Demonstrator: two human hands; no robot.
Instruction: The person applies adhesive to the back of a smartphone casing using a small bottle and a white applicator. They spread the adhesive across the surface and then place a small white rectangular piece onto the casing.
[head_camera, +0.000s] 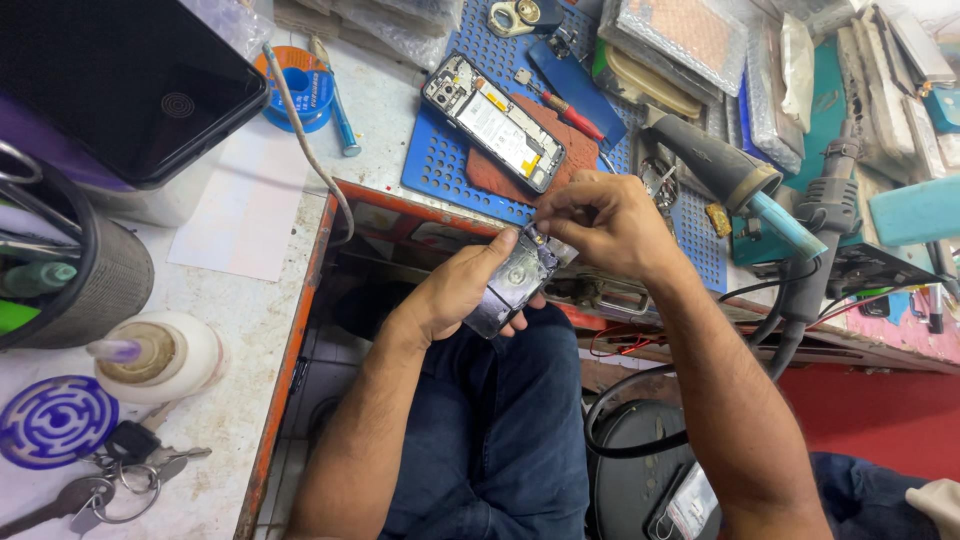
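Phone part (512, 283) gripped in left hand (462, 290) over lap; right hand (600, 222) fingertips pinched on its far end. Risk: slipping loose, dropping to floor if pulled hard.

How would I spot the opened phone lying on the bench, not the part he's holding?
Find the blue perforated mat at the top middle of the workbench. On its reddish-brown pad lies the opened phone, set diagonally, back cover off. Unlike the red-handled screwdriver beside it, it is a flat rectangle showing a pale battery and circuit parts.
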